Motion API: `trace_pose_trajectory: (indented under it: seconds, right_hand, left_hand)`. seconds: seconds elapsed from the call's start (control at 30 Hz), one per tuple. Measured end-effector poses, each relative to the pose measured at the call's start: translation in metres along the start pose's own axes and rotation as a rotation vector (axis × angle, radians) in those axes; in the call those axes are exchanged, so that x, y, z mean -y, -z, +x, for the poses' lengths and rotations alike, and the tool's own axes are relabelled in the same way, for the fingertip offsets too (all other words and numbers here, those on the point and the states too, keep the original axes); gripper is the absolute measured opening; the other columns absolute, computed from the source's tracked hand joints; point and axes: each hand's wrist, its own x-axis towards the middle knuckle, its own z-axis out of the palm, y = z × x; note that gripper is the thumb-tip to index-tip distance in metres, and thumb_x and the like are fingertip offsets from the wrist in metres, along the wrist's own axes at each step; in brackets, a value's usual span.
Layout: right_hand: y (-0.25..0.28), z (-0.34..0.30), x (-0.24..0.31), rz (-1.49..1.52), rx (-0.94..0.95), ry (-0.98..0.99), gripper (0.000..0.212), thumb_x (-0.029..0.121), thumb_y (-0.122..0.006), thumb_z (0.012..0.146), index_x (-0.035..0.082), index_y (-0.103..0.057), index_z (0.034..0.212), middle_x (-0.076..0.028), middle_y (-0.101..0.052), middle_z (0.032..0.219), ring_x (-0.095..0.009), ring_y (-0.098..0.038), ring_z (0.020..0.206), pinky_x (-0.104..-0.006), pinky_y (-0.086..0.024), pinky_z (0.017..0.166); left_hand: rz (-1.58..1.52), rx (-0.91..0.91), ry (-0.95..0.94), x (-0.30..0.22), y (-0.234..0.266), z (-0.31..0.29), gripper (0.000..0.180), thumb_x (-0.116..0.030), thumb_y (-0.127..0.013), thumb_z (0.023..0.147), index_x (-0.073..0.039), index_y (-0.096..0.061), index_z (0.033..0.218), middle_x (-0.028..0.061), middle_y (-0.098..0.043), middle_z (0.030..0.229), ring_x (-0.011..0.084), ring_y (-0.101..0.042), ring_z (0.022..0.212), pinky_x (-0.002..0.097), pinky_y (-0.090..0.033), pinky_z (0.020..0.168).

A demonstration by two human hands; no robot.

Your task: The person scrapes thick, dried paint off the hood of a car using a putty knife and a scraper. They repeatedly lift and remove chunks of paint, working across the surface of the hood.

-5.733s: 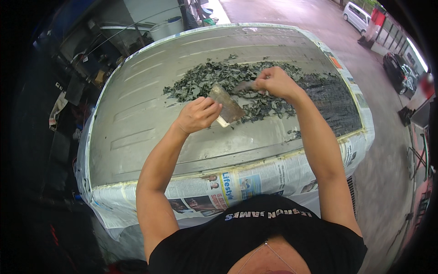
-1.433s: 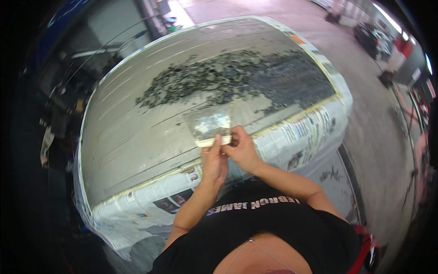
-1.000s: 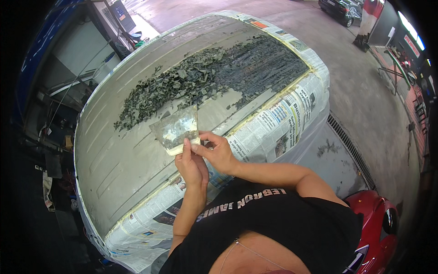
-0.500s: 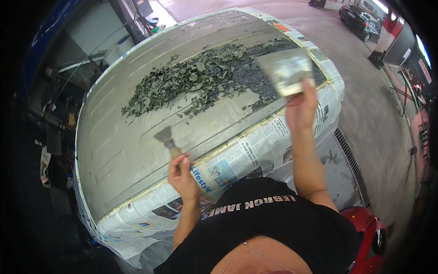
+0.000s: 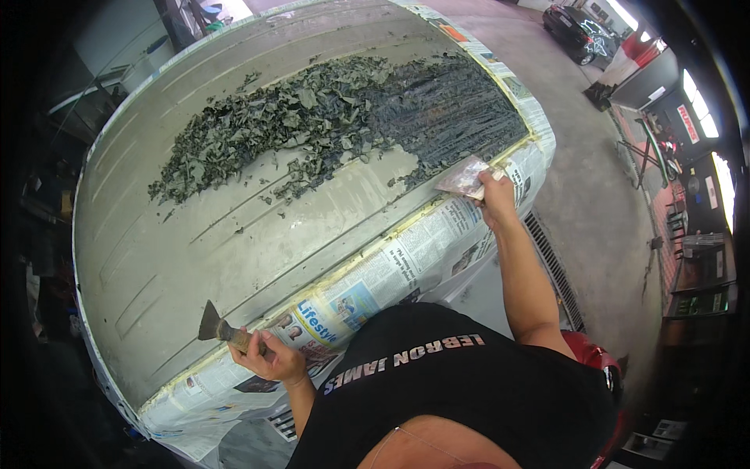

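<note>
Along the near border of the grey panel (image 5: 258,242), right grip (image 5: 497,195) is pinching the wide scraper (image 5: 462,178) by its back edge, just beside the dark patch (image 5: 449,109); I'm not managing to tell whether its blade is touching. Left grip (image 5: 269,359) is holding the narrow scraper (image 5: 230,334) by the handle, over the panel's border. Loose flakes (image 5: 305,117) are lying heaped farther in. I'm favouring a low blade angle, even pressure, corners clear of yellow tape (image 5: 414,219) and newspaper (image 5: 391,270).
</note>
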Motion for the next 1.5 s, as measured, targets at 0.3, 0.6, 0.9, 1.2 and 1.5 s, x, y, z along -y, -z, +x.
trace_pose_trajectory:
  seconds: [0.3, 0.6, 0.9, 1.2, 1.5]
  right_hand:
    - [-0.031, 0.021, -0.005, -0.055, -0.007, 0.025, 0.012, 0.006, -0.058, 0.099, -0.004, -0.065, 0.099, -0.01, -0.069, 0.083, -0.018, -0.062, 0.055, -0.0322, -0.044, 0.042]
    - [-0.029, 0.027, -0.021, -0.012, 0.061, 0.085, 0.017, 0.007, -0.054, 0.103, -0.004, -0.063, 0.113, -0.01, -0.069, 0.093, -0.018, -0.064, 0.064, -0.032, -0.048, 0.047]
    - [-0.053, 0.06, 0.002, -0.099, 0.111, 0.096, 0.015, 0.007, -0.057, 0.101, -0.006, -0.063, 0.106, -0.011, -0.067, 0.089, -0.021, -0.067, 0.066, -0.033, -0.047, 0.047]
    - [-0.131, 0.106, 0.048, -0.285, 0.267, 0.284, 0.014, 0.006, -0.06, 0.091, -0.005, -0.067, 0.095, -0.013, -0.068, 0.082, -0.02, -0.066, 0.061, -0.0349, -0.049, 0.046]
    - [-0.136, 0.098, 0.144, -0.644, 0.412, 0.218, 0.022, 0.017, -0.058, 0.099, -0.002, -0.067, 0.102, -0.011, -0.071, 0.082, -0.016, -0.066, 0.058, -0.0303, -0.046, 0.043]
  left_hand:
    - [-0.022, -0.014, 0.028, 0.004, 0.001, -0.004, 0.018, 0.007, -0.061, 0.093, 0.006, -0.064, 0.111, 0.035, -0.042, 0.139, 0.0446, -0.061, 0.122, 0.0477, -0.056, 0.098]
    - [-0.024, -0.009, -0.028, 0.006, -0.001, -0.002, 0.016, 0.008, -0.06, 0.095, 0.008, -0.062, 0.112, 0.0327, -0.045, 0.139, 0.0438, -0.061, 0.124, 0.0444, -0.056, 0.099]
    - [-0.055, -0.018, -0.001, 0.007, 0.001, -0.004, 0.016, 0.006, -0.06, 0.096, 0.004, -0.063, 0.111, 0.0313, -0.046, 0.14, 0.0419, -0.061, 0.122, 0.0448, -0.054, 0.099]
    - [-0.062, 0.031, 0.014, 0.002, 0.003, -0.003, 0.019, 0.01, -0.059, 0.092, 0.001, -0.064, 0.108, 0.034, -0.04, 0.145, 0.0458, -0.06, 0.126, 0.047, -0.055, 0.099]
    - [-0.069, -0.052, 0.074, 0.003, -0.002, -0.01, 0.019, 0.01, -0.058, 0.092, 0.001, -0.064, 0.108, 0.0349, -0.042, 0.143, 0.0457, -0.06, 0.125, 0.047, -0.055, 0.098]
